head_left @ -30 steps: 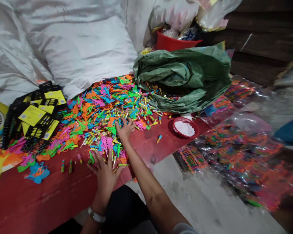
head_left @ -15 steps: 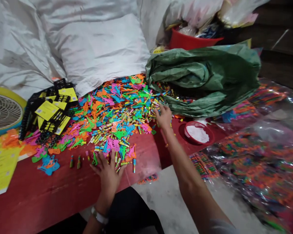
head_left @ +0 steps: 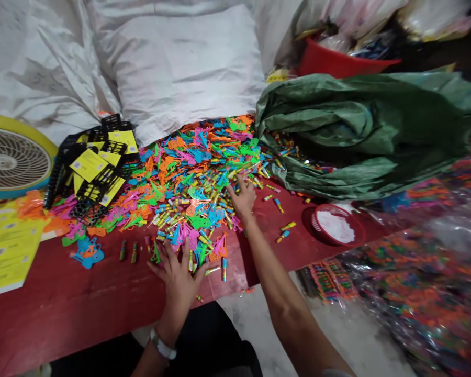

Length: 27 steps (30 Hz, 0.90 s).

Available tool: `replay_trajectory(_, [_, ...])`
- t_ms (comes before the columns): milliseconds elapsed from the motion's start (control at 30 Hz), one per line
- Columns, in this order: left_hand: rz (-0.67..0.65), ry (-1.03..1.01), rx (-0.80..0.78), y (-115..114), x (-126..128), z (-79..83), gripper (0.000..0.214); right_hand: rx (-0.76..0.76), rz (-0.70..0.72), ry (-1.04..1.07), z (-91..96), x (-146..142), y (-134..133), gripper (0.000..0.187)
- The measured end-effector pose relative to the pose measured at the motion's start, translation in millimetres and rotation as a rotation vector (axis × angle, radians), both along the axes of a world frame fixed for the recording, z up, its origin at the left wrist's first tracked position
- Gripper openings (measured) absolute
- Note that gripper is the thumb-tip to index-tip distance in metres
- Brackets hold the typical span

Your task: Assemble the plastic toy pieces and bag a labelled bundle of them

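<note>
My left hand (head_left: 179,277) rests at the front edge of a heap of colourful plastic pieces (head_left: 198,152), fingers spread. Near its fingertips are pink and green pieces and small printed tubes. My right hand (head_left: 243,198) reaches onto the heap's right side, fingers apart and touching small yellow-and-green tubes (head_left: 215,183); nothing shows gripped in it. A blue-ended tube (head_left: 224,269) lies just right of my left hand. Loose tubes (head_left: 286,230) are scattered on the red tabletop (head_left: 113,298) right of my right forearm.
An open green sack (head_left: 361,131) lies behind on the right, a red basket of white powder (head_left: 335,226) before it. Black plastic racks with yellow cards (head_left: 90,167), a fan (head_left: 13,157) and yellow sheets (head_left: 10,251) are left. White sacks (head_left: 188,68) stand behind.
My right hand has moved left from beside the green sack onto the heap, and loose tubes now show on the tabletop there. My left hand stays about in place. The view has shifted.
</note>
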<state>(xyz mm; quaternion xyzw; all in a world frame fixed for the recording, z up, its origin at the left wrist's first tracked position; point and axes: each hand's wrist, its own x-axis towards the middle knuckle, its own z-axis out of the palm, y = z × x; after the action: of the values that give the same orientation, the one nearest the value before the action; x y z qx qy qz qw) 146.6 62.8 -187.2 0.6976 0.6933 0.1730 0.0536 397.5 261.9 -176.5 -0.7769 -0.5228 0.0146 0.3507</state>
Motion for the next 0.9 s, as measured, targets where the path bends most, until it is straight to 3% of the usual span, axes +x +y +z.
replay_trajectory(200, [0.073,-0.018,0.001,-5.3,-1.6,3.9,0.078,0.109,0.128,0.096,-2.4,-69.0,-4.3,0.051])
replay_trajectory(367, [0.207,-0.024,-0.037,-8.2,-17.1,3.6,0.082,0.044,0.236,0.142,-0.1,-120.8,-0.2,0.049])
replay_trajectory(467, [0.208,-0.032,-0.055,-8.2,-28.5,3.6,0.082,-0.029,0.327,0.144,6.7,-121.1,4.0,0.051])
replay_trajectory(567, [0.206,-0.040,-0.083,-7.8,-36.0,4.2,0.087,-0.083,0.533,0.108,18.2,-90.5,-3.8,0.062])
replay_trajectory(633, [0.203,-0.043,-0.087,-7.7,-38.4,4.5,0.089,-0.062,0.600,0.073,27.4,-62.5,-28.3,0.064])
replay_trajectory(733, [0.201,-0.047,-0.080,-7.9,-39.1,5.1,0.088,-0.023,0.567,0.063,36.5,-33.1,-102.1,0.048])
replay_trajectory(800, [0.202,-0.053,-0.079,-8.2,-38.9,5.9,0.088,-0.056,0.581,0.070,33.5,-30.0,-165.4,0.047])
replay_trajectory(900, [0.189,-0.058,-0.079,-8.3,-38.7,7.0,0.088,-0.054,0.602,-0.055,13.7,-47.6,-243.3,0.070])
